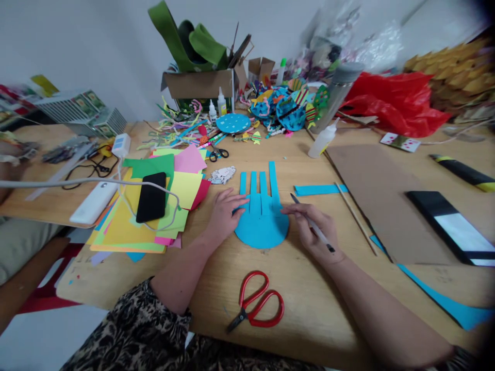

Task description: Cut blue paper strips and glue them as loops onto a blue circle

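Note:
A blue paper piece [262, 232] with a rounded lower part and several upright strips lies flat on the wooden table. My left hand [225, 214] rests at its left edge, fingers spread and touching the paper, grasping nothing. A dark-tipped pen [317, 233] is held in my right hand [317, 232], whose fingertips touch the paper's right edge. Beyond that hand is a loose blue strip [320, 190]. Red-handled scissors [258, 304] lie closer to me, below the paper. A thin wooden stick [358, 220] lies to the right.
Coloured paper sheets [145, 206] with a black phone [151, 197] lie at left. Brown cardboard [386, 206] and another phone [456, 226] are at right. A glue bottle [324, 139] stands behind, before heaped crafts [282, 111]. Another person's arm [27, 278] shows far left.

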A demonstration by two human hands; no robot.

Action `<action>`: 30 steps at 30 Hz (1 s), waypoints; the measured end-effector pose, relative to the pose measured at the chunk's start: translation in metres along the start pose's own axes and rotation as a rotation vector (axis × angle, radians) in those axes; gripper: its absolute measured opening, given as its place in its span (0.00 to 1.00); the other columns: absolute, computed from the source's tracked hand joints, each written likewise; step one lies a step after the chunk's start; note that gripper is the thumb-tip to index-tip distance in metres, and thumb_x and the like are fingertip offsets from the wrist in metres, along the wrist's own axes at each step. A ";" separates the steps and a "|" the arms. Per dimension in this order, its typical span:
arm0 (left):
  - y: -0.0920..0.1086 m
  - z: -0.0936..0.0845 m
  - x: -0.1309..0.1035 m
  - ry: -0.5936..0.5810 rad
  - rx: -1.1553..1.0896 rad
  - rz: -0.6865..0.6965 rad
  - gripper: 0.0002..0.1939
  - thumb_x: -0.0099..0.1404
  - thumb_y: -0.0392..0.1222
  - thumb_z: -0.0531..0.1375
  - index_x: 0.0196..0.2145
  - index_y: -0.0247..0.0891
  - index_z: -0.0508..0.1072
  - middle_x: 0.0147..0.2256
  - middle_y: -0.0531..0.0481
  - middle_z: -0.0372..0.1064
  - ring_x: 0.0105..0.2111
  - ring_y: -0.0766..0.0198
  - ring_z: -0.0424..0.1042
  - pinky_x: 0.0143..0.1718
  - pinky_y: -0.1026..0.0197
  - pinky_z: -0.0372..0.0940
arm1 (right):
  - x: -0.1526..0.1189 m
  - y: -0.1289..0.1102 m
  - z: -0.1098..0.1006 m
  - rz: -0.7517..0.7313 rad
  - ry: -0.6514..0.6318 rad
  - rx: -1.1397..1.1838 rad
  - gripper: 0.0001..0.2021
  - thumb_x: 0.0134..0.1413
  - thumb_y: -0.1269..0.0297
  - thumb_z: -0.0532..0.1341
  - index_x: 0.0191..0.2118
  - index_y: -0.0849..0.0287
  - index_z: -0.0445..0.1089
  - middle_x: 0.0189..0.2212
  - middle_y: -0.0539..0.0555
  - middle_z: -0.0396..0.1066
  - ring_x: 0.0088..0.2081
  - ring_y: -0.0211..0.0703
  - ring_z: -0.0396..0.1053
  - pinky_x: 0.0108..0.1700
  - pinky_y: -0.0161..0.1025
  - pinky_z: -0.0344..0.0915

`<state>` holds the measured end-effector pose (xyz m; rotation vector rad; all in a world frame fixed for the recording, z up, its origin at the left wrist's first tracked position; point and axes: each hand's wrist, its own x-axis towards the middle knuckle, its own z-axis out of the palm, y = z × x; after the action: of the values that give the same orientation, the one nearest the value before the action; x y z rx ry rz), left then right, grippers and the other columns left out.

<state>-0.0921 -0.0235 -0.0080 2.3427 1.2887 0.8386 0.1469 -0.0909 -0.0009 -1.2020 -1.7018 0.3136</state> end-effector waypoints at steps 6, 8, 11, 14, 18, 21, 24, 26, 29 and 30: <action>0.002 0.003 0.002 -0.004 0.038 -0.021 0.16 0.62 0.34 0.63 0.47 0.45 0.76 0.48 0.53 0.75 0.57 0.54 0.63 0.59 0.45 0.58 | 0.000 0.000 0.001 0.013 -0.002 -0.003 0.10 0.62 0.70 0.53 0.39 0.52 0.71 0.36 0.52 0.77 0.36 0.42 0.75 0.40 0.41 0.71; 0.001 0.004 0.002 -0.002 0.043 -0.021 0.16 0.62 0.34 0.62 0.48 0.44 0.76 0.48 0.53 0.75 0.57 0.54 0.63 0.59 0.45 0.58 | 0.000 0.000 0.001 0.009 -0.005 -0.006 0.10 0.62 0.71 0.53 0.39 0.52 0.71 0.36 0.52 0.77 0.36 0.41 0.75 0.40 0.40 0.71; 0.000 0.004 0.002 0.003 0.043 -0.014 0.15 0.63 0.34 0.62 0.48 0.44 0.76 0.49 0.52 0.75 0.57 0.55 0.63 0.60 0.46 0.58 | 0.001 0.000 0.001 0.003 -0.003 -0.008 0.10 0.61 0.70 0.53 0.39 0.53 0.71 0.35 0.52 0.77 0.35 0.40 0.74 0.40 0.39 0.71; -0.001 0.004 0.001 0.006 0.037 0.000 0.15 0.64 0.35 0.61 0.48 0.44 0.76 0.49 0.52 0.75 0.57 0.56 0.62 0.59 0.46 0.58 | 0.001 -0.001 0.001 0.005 -0.003 -0.010 0.10 0.61 0.71 0.53 0.39 0.55 0.72 0.35 0.52 0.77 0.36 0.40 0.74 0.39 0.39 0.71; 0.000 0.003 0.001 0.009 0.011 0.007 0.14 0.65 0.35 0.60 0.48 0.44 0.75 0.49 0.52 0.74 0.57 0.55 0.63 0.59 0.45 0.59 | 0.002 -0.002 0.001 0.006 -0.003 -0.011 0.10 0.61 0.71 0.54 0.39 0.55 0.72 0.35 0.53 0.77 0.36 0.40 0.74 0.39 0.39 0.70; 0.000 0.000 0.003 0.036 -0.005 0.005 0.14 0.66 0.34 0.58 0.48 0.44 0.75 0.48 0.51 0.75 0.57 0.56 0.64 0.58 0.44 0.60 | 0.002 -0.002 0.001 0.016 0.007 0.000 0.10 0.62 0.70 0.54 0.38 0.54 0.72 0.35 0.52 0.77 0.35 0.41 0.74 0.39 0.40 0.71; 0.004 -0.007 0.002 0.101 0.004 0.012 0.16 0.66 0.31 0.54 0.47 0.43 0.75 0.48 0.50 0.75 0.55 0.59 0.66 0.58 0.47 0.61 | 0.000 -0.001 0.000 0.059 0.009 0.020 0.10 0.62 0.68 0.53 0.38 0.52 0.72 0.35 0.53 0.77 0.35 0.42 0.74 0.39 0.41 0.70; 0.011 -0.011 -0.001 0.148 0.020 0.042 0.17 0.65 0.28 0.52 0.46 0.40 0.75 0.47 0.49 0.75 0.52 0.60 0.68 0.56 0.50 0.63 | -0.001 0.001 0.001 0.089 0.021 0.047 0.09 0.62 0.67 0.54 0.39 0.52 0.72 0.35 0.53 0.77 0.35 0.43 0.74 0.38 0.42 0.70; 0.031 -0.012 -0.012 0.091 0.053 0.175 0.17 0.63 0.27 0.51 0.43 0.38 0.76 0.43 0.47 0.75 0.47 0.59 0.69 0.50 0.52 0.67 | -0.002 0.002 0.002 0.113 0.066 0.098 0.08 0.63 0.66 0.54 0.42 0.53 0.71 0.33 0.53 0.77 0.35 0.44 0.75 0.38 0.42 0.70; 0.040 -0.011 -0.017 0.063 0.056 0.252 0.16 0.64 0.28 0.51 0.42 0.36 0.76 0.41 0.47 0.75 0.44 0.59 0.69 0.48 0.53 0.68 | -0.002 0.002 0.003 0.120 0.080 0.108 0.08 0.63 0.65 0.54 0.43 0.54 0.70 0.32 0.53 0.77 0.36 0.44 0.75 0.39 0.43 0.71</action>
<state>-0.0806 -0.0592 0.0161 2.5794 1.0665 0.9696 0.1460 -0.0903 -0.0046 -1.2233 -1.5280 0.4193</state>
